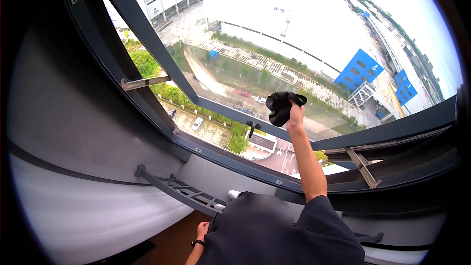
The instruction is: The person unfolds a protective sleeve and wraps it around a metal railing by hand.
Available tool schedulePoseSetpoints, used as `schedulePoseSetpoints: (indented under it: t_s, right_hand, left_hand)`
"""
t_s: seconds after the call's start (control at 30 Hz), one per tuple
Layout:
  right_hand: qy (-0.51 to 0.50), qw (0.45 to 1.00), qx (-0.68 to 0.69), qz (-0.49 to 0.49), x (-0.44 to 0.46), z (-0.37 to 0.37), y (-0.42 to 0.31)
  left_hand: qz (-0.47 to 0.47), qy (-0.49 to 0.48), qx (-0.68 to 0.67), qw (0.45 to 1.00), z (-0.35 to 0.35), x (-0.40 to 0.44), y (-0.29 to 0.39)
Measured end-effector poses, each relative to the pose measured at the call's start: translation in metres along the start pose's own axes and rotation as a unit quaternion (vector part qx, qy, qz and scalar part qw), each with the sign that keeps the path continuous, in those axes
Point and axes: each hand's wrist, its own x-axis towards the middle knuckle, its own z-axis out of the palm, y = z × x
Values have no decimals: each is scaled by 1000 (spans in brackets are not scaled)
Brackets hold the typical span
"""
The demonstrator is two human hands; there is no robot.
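Note:
A dark cloth point(282, 109) with a green edge is bunched in my right hand point(296, 114), which is raised in front of the glass pane of a tilted-open window. The cloth appears to lie against the glass. My left hand point(202, 229) hangs low beside my body, its fingers curled; whether anything is in them is hidden. A black watch point(197, 242) is on the left wrist. The black window handle point(253, 128) is on the frame, left of and below the cloth.
The dark window frame point(221, 110) is held by metal stays point(145, 83) at both sides. Below the sill point(235, 161) runs a grey metal rack or rail point(184, 191). White shoes point(234, 194) show beneath me. Buildings, cars and trees lie far below outside.

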Motion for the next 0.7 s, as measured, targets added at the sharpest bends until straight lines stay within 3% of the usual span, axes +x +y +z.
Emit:
schedulePoseSetpoints:
  t_s: [0.1,0.17,0.3,0.43,0.47,0.5,0.57,0.63,0.7]
  right_hand:
    - [-113,991,66,-31,-36,28,-80]
    - [-109,989,69,-78,-50,46,-114]
    - [-128,979,126,-95,-64,63,-140]
    - [-64,996,62,-19,-64,45,-85]
    - [-39,998,39,24,-80,45,-74]
    - [-55,996,55,53,-84,33,-48]
    - [-56,993,33,99,-106,15,-5]
    - [-31,983,7,183,-135,3,34]
    - [-93,965,-76,234,-167,-4,67]
  left_hand:
    - [2,8,5,1000,-2,-1,-22]
    - [0,-28,21,999,-2,15,-64]
    - [-1,-62,56,996,-6,21,-42]
    - [-3,-37,75,996,-1,33,9]
    - [54,-22,105,993,-1,36,20]
    - [1,13,127,992,4,39,34]
    - [-97,-46,136,985,1,32,76]
    - [-98,-63,162,980,5,41,83]
    - [38,-90,41,994,4,30,102]
